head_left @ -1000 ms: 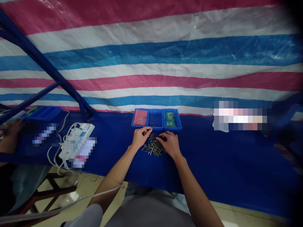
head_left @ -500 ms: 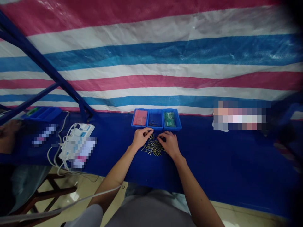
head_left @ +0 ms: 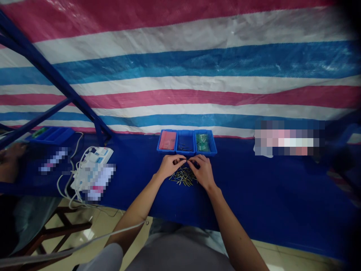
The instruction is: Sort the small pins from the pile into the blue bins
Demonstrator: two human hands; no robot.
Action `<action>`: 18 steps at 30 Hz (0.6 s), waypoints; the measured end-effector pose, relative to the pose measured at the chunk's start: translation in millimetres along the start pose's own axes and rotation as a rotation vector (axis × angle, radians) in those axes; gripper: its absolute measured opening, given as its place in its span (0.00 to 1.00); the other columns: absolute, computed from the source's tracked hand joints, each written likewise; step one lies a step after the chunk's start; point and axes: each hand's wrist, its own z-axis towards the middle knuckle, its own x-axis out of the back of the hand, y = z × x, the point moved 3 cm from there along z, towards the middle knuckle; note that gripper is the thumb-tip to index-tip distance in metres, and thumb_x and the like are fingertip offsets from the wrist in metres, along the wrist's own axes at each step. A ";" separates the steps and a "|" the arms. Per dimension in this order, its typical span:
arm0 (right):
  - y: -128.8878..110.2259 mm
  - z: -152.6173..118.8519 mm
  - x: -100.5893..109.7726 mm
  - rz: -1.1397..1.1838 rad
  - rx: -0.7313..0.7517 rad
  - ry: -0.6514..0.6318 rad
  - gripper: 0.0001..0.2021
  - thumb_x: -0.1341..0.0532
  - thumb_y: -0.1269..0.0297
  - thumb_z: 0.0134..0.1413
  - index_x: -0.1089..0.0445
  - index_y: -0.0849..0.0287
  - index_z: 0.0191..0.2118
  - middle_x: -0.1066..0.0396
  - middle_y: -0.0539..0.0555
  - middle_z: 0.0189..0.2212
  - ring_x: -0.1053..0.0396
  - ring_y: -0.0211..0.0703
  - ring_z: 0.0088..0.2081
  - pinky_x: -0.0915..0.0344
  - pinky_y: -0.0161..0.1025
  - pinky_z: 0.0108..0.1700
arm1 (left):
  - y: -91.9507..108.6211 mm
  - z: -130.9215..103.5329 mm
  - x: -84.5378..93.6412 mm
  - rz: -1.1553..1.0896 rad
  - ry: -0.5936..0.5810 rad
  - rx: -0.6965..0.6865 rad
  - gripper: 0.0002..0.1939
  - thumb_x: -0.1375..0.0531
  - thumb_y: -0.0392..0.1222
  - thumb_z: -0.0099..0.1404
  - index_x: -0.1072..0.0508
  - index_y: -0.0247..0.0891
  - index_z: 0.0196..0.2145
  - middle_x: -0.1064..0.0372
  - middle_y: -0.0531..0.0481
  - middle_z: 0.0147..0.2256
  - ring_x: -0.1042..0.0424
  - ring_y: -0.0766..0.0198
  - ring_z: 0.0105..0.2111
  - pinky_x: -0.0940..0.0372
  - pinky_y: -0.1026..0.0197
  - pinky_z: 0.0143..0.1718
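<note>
Over a loose pile of thin, brass-coloured screw-like pieces (head_left: 184,177), my left hand (head_left: 169,165) and my right hand (head_left: 203,170) come together with their fingertips almost touching. Each hand is pinched closed; whatever lies between the fingertips is too small to make out. Just beyond them stands a blue three-part tray (head_left: 185,153). Its left compartment holds red flat sheets or bags (head_left: 168,140), the middle one a few small dark slim pieces (head_left: 183,146), and the right one green-tinted clear packets (head_left: 202,142).
The blue table (head_left: 262,195) runs left and right. A white power strip (head_left: 98,156) with tangled cables lies to the left. Further left, another person's hand (head_left: 15,152) is near another blue tray (head_left: 53,134). A striped sheet (head_left: 180,98) hangs behind; a blue frame bar (head_left: 56,77) slants down.
My right hand's fingertips have moved left and slightly up, and my left hand's have shifted right, so the two now meet above the pile.
</note>
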 end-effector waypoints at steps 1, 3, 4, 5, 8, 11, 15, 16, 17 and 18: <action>-0.5 -0.1 0.1 0.003 -0.003 -0.007 0.12 0.42 0.56 0.64 0.24 0.55 0.37 0.27 0.54 0.35 0.32 0.47 0.39 0.43 0.44 0.46 | 0.0 0.1 0.0 -0.002 -0.004 -0.001 0.15 0.39 0.49 0.67 0.19 0.37 0.42 0.29 0.53 0.23 0.37 0.70 0.21 0.40 0.68 0.28; -1.2 -0.3 0.0 0.009 0.002 -0.014 0.12 0.43 0.55 0.64 0.25 0.55 0.37 0.27 0.54 0.34 0.33 0.46 0.38 0.43 0.44 0.46 | 0.5 0.1 0.3 -0.007 -0.008 -0.006 0.15 0.40 0.49 0.67 0.19 0.37 0.43 0.29 0.53 0.22 0.37 0.70 0.21 0.40 0.68 0.28; -1.5 -0.3 -0.2 0.013 0.009 -0.016 0.12 0.43 0.56 0.64 0.25 0.55 0.37 0.27 0.54 0.34 0.33 0.45 0.37 0.44 0.44 0.46 | 1.0 0.1 0.6 -0.007 -0.007 -0.009 0.14 0.39 0.48 0.67 0.19 0.37 0.42 0.30 0.53 0.22 0.37 0.70 0.21 0.40 0.68 0.28; -1.8 -0.3 -0.3 0.016 0.017 -0.017 0.12 0.43 0.56 0.65 0.25 0.55 0.36 0.27 0.53 0.34 0.33 0.45 0.37 0.44 0.44 0.46 | 1.5 0.1 0.9 -0.007 -0.006 -0.012 0.14 0.39 0.48 0.67 0.19 0.37 0.42 0.30 0.53 0.22 0.37 0.70 0.21 0.40 0.68 0.28; -2.5 -0.1 -0.3 0.021 0.035 -0.018 0.11 0.42 0.57 0.65 0.25 0.55 0.36 0.27 0.52 0.33 0.33 0.43 0.36 0.44 0.43 0.45 | 3.8 -0.2 1.6 -0.013 -0.015 -0.015 0.14 0.40 0.48 0.68 0.20 0.37 0.41 0.31 0.53 0.22 0.36 0.70 0.21 0.41 0.68 0.28; -2.7 0.0 -1.4 0.013 0.043 -0.036 0.11 0.42 0.58 0.65 0.25 0.55 0.37 0.27 0.52 0.33 0.32 0.43 0.36 0.44 0.43 0.45 | 6.3 -0.5 2.7 -0.026 -0.020 -0.020 0.14 0.40 0.48 0.68 0.20 0.36 0.40 0.31 0.54 0.22 0.36 0.70 0.22 0.41 0.68 0.28; -2.1 -0.6 -5.8 0.006 0.072 -0.064 0.10 0.43 0.58 0.65 0.25 0.55 0.40 0.26 0.54 0.35 0.31 0.45 0.39 0.43 0.42 0.44 | 8.5 -1.2 3.6 -0.030 -0.032 -0.023 0.14 0.40 0.49 0.68 0.20 0.36 0.39 0.31 0.53 0.21 0.37 0.70 0.21 0.41 0.68 0.28; -1.8 -0.9 -6.8 0.007 0.081 -0.064 0.10 0.43 0.59 0.64 0.25 0.55 0.41 0.26 0.54 0.35 0.31 0.45 0.39 0.42 0.42 0.44 | 8.8 -1.4 3.8 -0.035 -0.033 -0.023 0.14 0.40 0.49 0.68 0.20 0.36 0.39 0.31 0.54 0.21 0.37 0.70 0.21 0.41 0.68 0.28; -1.6 -1.2 -7.5 0.009 0.088 -0.061 0.10 0.43 0.59 0.64 0.25 0.55 0.40 0.26 0.54 0.35 0.31 0.45 0.39 0.42 0.42 0.44 | 9.1 -1.6 4.0 -0.043 -0.034 -0.023 0.14 0.40 0.49 0.68 0.20 0.36 0.38 0.31 0.54 0.21 0.38 0.70 0.21 0.41 0.68 0.27; -1.5 -1.4 -7.8 0.009 0.095 -0.056 0.10 0.42 0.59 0.64 0.25 0.55 0.40 0.26 0.54 0.34 0.31 0.45 0.38 0.42 0.42 0.43 | 9.4 -1.8 4.1 -0.053 -0.034 -0.025 0.14 0.40 0.49 0.68 0.20 0.36 0.38 0.31 0.54 0.21 0.38 0.71 0.21 0.41 0.68 0.27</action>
